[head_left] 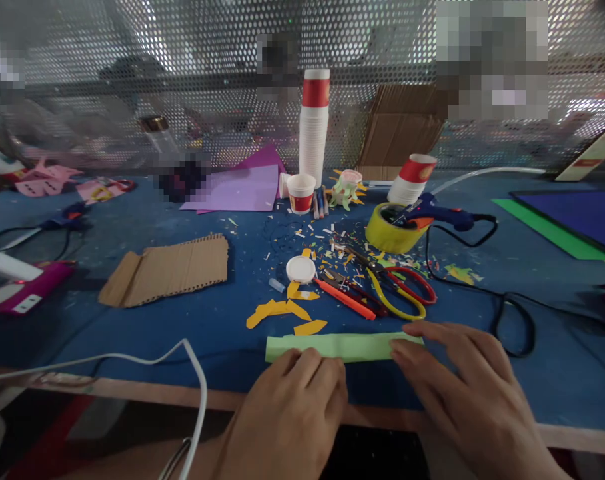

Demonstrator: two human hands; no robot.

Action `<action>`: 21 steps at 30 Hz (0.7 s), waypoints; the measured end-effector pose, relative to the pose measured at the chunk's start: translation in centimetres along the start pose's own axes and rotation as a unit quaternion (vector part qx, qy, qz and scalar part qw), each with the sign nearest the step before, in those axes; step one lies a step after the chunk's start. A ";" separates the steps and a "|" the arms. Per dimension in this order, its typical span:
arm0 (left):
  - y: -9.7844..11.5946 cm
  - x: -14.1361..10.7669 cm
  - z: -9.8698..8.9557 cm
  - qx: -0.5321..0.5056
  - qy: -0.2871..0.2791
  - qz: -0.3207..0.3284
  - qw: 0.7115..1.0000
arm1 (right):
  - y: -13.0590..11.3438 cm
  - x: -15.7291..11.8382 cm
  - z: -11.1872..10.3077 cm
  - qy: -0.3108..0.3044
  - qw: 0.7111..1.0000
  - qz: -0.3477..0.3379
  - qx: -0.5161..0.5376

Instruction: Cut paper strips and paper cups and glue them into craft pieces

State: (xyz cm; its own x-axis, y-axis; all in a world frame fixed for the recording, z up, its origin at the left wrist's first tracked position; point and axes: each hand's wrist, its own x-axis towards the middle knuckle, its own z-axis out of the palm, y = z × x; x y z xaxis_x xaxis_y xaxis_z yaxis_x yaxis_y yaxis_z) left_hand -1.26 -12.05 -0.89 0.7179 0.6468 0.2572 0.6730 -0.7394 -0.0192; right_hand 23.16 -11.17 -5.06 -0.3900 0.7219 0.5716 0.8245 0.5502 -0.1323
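"What's the surface like?"

"A blue worktop [147, 333], spanning the frame, with a pale edge along the bottom. Paper bits litter the middle."

"And behind it?"

"A perforated metal screen [202, 27] fills the top. Patches up there are pixelated, so I can't make out much beyond it. A tall stack of cups [314, 140] stands at upper centre, and brown cardboard [397, 133] is upright to its right."

"Where are the hands?"

"Bottom of the frame, on a green strip [362, 347] lying just below centre, near the worktop's edge. The left hand [295, 410] has its fingers bunched together on the lower side; I can't tell if it grips. The right hand [462, 387] touches the right end, thumb and forefinger slightly apart; whether they pinch, I can't tell either."

"What lies around the strip?"

"Yellow scraps [275, 308] just above its left part, then an orange cutter [345, 300] and scissors [379, 287] at centre right. Past those, a glue gun [452, 216] rests on a yellow tape roll [388, 233]."

"The sides?"

"Left of centre, a flat cardboard piece [182, 270], with a purple sheet [242, 190] above. At the right edge, a blue sheet [582, 213] overlaps a green one [537, 227]."
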 end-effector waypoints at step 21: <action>0.2 -0.1 0.2 0.033 -0.001 0.005 0.999 | -2.7 -0.5 0.0 -0.084 0.994 -0.063 0.024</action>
State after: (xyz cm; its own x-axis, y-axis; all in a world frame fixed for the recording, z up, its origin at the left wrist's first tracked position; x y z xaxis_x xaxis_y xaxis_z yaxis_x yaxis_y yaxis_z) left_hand -1.10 -12.24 -1.10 0.7256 0.6394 0.2544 0.6756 -0.7322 -0.0865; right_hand 21.13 -13.01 -4.99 -0.5549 0.7035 0.4440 0.7459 0.6571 -0.1089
